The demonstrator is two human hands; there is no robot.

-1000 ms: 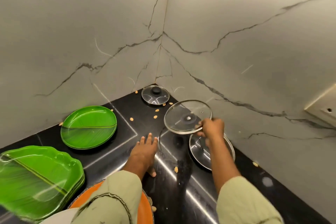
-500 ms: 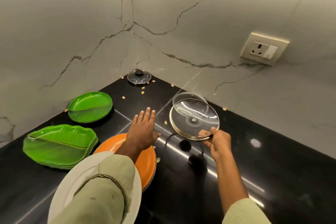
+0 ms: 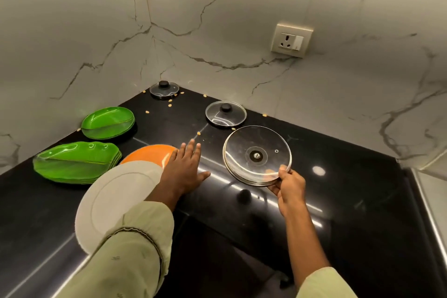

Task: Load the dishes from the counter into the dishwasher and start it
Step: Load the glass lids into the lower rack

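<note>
My right hand [image 3: 289, 185] grips the near rim of a large glass lid [image 3: 257, 155], held upside down above the black counter [image 3: 350, 201]. My left hand [image 3: 185, 169] lies flat on the counter with fingers spread, beside an orange plate [image 3: 148, 153]. A white plate [image 3: 113, 198] overlaps the orange one and is partly hidden by my left sleeve. Two more glass lids with black knobs rest on the counter: one [image 3: 226, 113] just behind the held lid, a smaller one [image 3: 164, 89] in the corner. Two stacks of green leaf-shaped plates [image 3: 108, 122] [image 3: 77, 162] sit at the left.
Marble-patterned walls meet in a corner behind the counter. A wall socket [image 3: 291, 40] is on the right wall. Small yellowish crumbs [image 3: 170, 104] are scattered near the corner. A steel edge [image 3: 428, 205] borders the counter at the far right.
The view has pulled back from the corner. My right hand has carried the glass lid nearer and lower; the lid beneath it stays on the counter. My left hand stays flat on the counter.
</note>
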